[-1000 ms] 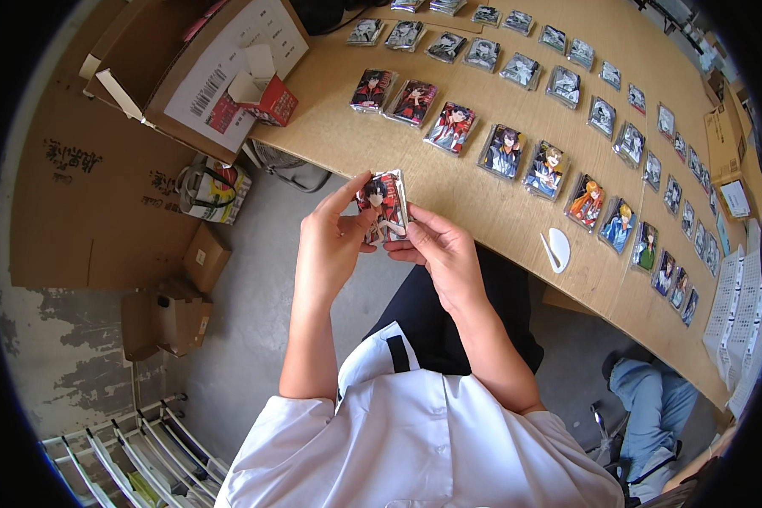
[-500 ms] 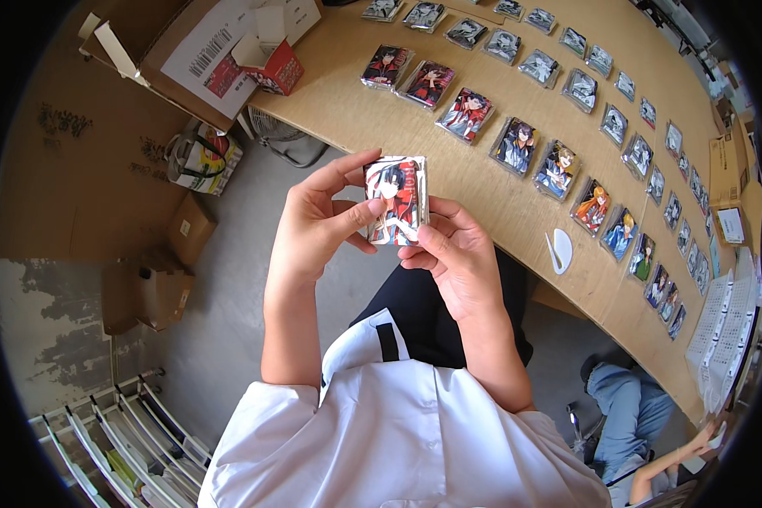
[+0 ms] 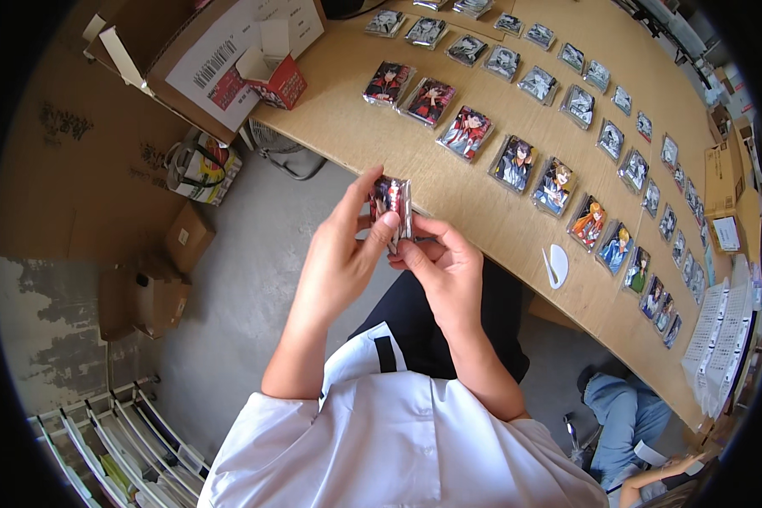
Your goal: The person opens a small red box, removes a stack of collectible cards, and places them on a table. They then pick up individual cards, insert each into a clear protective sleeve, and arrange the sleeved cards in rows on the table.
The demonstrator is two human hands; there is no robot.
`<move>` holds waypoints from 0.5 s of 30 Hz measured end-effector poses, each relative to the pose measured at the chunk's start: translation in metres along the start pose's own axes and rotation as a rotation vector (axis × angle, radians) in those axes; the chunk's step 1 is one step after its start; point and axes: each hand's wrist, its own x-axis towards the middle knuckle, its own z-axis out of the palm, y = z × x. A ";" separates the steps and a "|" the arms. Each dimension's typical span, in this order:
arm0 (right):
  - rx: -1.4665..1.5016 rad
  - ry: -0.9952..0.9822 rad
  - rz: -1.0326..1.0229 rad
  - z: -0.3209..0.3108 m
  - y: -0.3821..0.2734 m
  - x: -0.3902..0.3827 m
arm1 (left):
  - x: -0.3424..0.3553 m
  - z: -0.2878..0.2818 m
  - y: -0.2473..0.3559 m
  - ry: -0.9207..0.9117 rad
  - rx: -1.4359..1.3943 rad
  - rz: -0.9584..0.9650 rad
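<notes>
Between both hands, over the near edge of the table, is a small stack of illustrated cards (image 3: 389, 196) with a dark red picture on its face. It stands tilted, and shiny clear edges show along its right side. My left hand (image 3: 345, 252) grips it with the thumb across the front and the fingers behind. My right hand (image 3: 442, 267) pinches its lower right corner, fingers partly hidden. Closest on the table are similar stacks with coloured pictures, among them a red one (image 3: 465, 134) and a dark one (image 3: 514, 162).
Several rows of grey-pictured stacks (image 3: 538, 84) lie farther back on the wooden table (image 3: 347, 140). A white teardrop-shaped tool (image 3: 556, 267) lies near the front edge. At left stand a red open box (image 3: 277, 83) and a large carton (image 3: 216, 72). Another person's arm (image 3: 656, 474) shows at lower right.
The stack has tipped so that its side edge shows more, and a darker red picture has replaced the white-and-red one on its face. Both hands sit slightly lower in view.
</notes>
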 end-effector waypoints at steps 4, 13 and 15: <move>-0.160 0.006 -0.129 0.004 0.010 0.000 | 0.002 0.014 0.007 0.046 0.055 -0.107; -0.209 -0.169 -0.074 -0.026 -0.005 -0.005 | 0.082 -0.025 -0.012 0.139 0.387 0.059; -0.169 -0.167 -0.018 -0.036 -0.010 -0.014 | 0.123 -0.047 -0.016 0.226 0.755 0.155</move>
